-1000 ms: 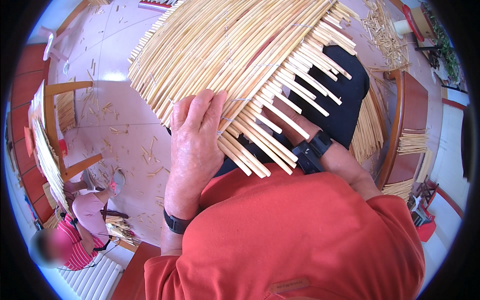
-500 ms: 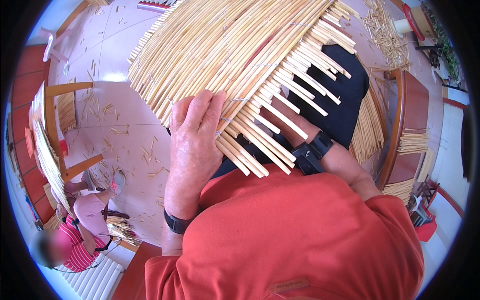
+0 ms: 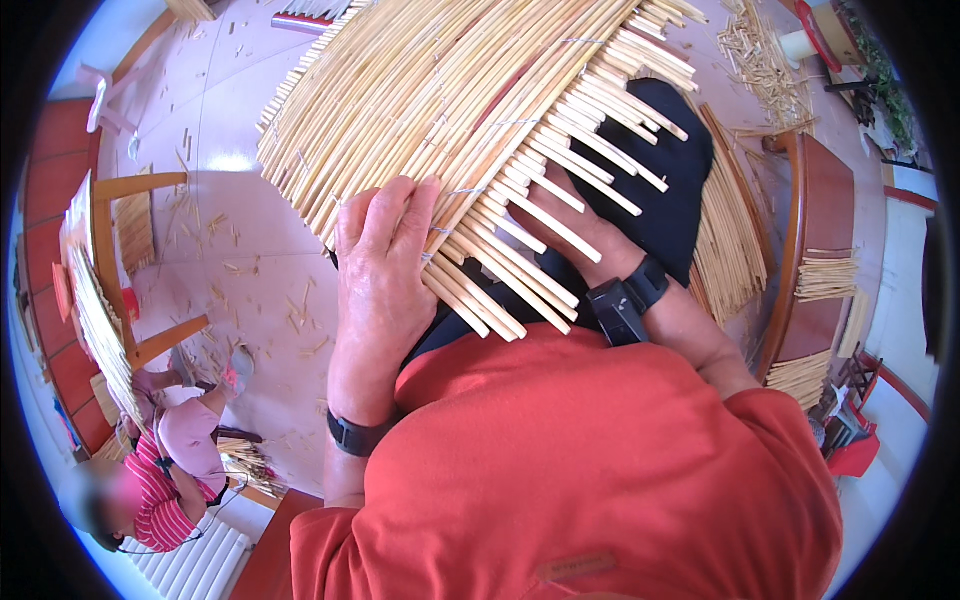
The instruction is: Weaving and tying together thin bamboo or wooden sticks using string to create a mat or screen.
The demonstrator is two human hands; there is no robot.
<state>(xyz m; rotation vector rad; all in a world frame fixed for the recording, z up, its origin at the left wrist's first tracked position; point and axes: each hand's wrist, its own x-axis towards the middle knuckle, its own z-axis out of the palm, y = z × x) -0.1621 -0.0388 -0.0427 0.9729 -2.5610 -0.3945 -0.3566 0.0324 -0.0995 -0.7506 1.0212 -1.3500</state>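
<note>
A mat of pale, straight stalks (image 3: 420, 100), bound with rows of thin thread or wire, lies tilted across my lap. Its right edge is uneven, with stalk ends jutting out at different lengths. My left hand (image 3: 385, 240) is closed over the mat's near corner, fingers together on top and the thumb out of sight. Beside it, several stalks (image 3: 505, 275) stick out toward my body. My right hand (image 3: 590, 235) reaches under the right edge; the mat and its jutting stalks hide the fingers.
Cut stalk pieces (image 3: 300, 315) litter the tiled floor. At right, a wooden bench (image 3: 825, 215) carries stalk bundles (image 3: 826, 275), with more stalks (image 3: 735, 240) beside my leg. At left, another person (image 3: 165, 485) sits near a wooden frame (image 3: 115, 265) with a stalk mat.
The mat has shifted slightly left and away from me. More of my right hand shows beneath the edge. My left hand keeps its place on the corner.
</note>
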